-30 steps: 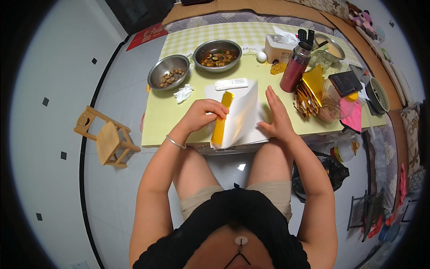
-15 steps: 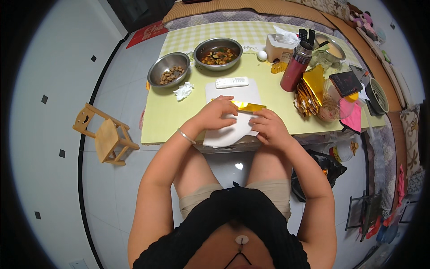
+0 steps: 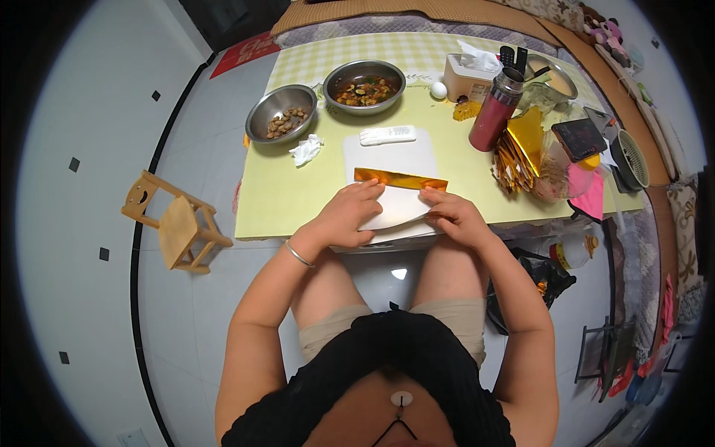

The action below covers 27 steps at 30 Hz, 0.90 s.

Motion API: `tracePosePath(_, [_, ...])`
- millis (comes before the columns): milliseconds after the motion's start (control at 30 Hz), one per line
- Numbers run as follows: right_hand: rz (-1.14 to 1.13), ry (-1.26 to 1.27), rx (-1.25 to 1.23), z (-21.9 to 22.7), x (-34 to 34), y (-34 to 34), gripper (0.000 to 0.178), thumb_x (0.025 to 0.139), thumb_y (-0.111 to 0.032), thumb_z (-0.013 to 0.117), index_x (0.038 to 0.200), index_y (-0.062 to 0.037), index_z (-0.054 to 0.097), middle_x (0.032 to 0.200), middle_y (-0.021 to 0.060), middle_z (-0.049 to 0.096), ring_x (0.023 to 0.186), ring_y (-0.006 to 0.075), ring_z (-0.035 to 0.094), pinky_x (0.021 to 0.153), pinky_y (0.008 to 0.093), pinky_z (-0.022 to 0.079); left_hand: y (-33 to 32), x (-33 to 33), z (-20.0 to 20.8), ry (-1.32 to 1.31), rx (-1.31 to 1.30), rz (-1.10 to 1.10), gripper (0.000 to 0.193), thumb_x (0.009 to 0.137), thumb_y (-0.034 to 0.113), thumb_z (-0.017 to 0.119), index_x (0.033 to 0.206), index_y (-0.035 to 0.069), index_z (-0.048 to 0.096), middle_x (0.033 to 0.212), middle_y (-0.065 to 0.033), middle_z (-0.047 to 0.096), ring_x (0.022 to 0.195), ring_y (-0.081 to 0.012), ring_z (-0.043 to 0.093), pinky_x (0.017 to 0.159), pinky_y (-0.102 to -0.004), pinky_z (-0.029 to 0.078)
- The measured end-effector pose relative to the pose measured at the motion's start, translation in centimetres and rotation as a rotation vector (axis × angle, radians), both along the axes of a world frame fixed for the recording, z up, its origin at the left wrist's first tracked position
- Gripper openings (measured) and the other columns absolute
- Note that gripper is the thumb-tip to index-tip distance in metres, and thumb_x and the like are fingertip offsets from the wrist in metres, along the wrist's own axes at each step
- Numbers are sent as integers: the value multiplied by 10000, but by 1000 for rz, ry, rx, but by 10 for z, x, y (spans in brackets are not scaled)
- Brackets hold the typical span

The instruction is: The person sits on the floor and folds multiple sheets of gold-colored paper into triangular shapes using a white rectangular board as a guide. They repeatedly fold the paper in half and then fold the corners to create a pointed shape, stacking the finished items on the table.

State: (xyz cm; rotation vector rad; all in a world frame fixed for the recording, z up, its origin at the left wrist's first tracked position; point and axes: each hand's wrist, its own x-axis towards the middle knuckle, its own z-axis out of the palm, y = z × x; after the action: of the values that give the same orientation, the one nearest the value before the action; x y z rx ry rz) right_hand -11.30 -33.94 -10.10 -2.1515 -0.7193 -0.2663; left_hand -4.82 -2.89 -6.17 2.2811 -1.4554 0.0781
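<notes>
A narrow folded strip of shiny gold foil paper (image 3: 402,179) lies crosswise on a white sheet (image 3: 396,207) near the table's front edge. My left hand (image 3: 348,214) rests at its left part, fingers stretched out with the tips on the strip's near edge and the thumb well apart. At the right end, the fingertips of my right hand (image 3: 457,218) press on the strip, its thumb spread away below. Neither hand is closed round anything. Beyond the strip, a long white packet (image 3: 387,135) lies on a pale board (image 3: 387,155).
Left of the board sit a crumpled tissue (image 3: 306,150), a steel bowl of peanuts (image 3: 281,113) and a bowl of soupy food (image 3: 363,88). To the right stand a red thermos (image 3: 494,112), stacked gold foil pieces (image 3: 518,160), a phone (image 3: 579,139) and a tissue box (image 3: 469,77).
Both hands have drawn slightly toward me, and my left hand has slid off the strip's left part, so more of the strip shows. The strip now looks darker and lies straighter.
</notes>
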Motion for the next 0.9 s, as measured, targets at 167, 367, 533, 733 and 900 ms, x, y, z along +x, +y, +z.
tracePosePath(167, [-63, -83, -188, 19, -9, 1, 156, 800, -93, 725, 954, -69, 728, 1256, 107, 689, 1193, 309, 620, 991, 422, 478, -9, -3, -3, 114, -46, 62, 110, 722, 97, 687, 824, 60, 703, 1117, -102, 704, 1068, -331, 621, 924, -454, 489])
tracePosePath(367, [-33, -102, -57, 11, -8, 8, 130, 847, -170, 741, 917, -62, 721, 1263, 105, 685, 1200, 308, 617, 991, 438, 468, -15, -19, 6, 318, 7, 141, 92, 737, 83, 697, 818, 46, 720, 1143, -111, 702, 1103, -343, 614, 967, -454, 487])
tracePosePath(533, [-90, -165, -91, 13, 5, 11, 151, 860, -187, 727, 876, -37, 719, 1315, 125, 661, 1241, 364, 580, 1016, 452, 454, -10, -12, 6, 81, -131, 133, 95, 750, 111, 719, 807, 35, 722, 1385, -189, 590, 1323, -404, 501, 1088, -466, 428])
tracePosePath(733, [-138, -162, -136, 16, 13, 17, 147, 864, -183, 722, 866, -36, 721, 1327, 125, 658, 1213, 345, 592, 1010, 454, 450, -11, 2, 3, 104, -69, 149, 135, 790, 151, 725, 853, 32, 720, 1441, -209, 554, 1377, -417, 467, 1118, -468, 402])
tracePosePath(900, [-250, -66, -7, -3, 28, 18, 210, 880, -215, 703, 863, -7, 726, 1220, 159, 698, 1093, 348, 642, 953, 441, 491, -14, 18, -17, 249, -131, 164, 159, 851, 162, 706, 892, 9, 696, 1405, -210, 579, 1292, -401, 526, 1064, -441, 434])
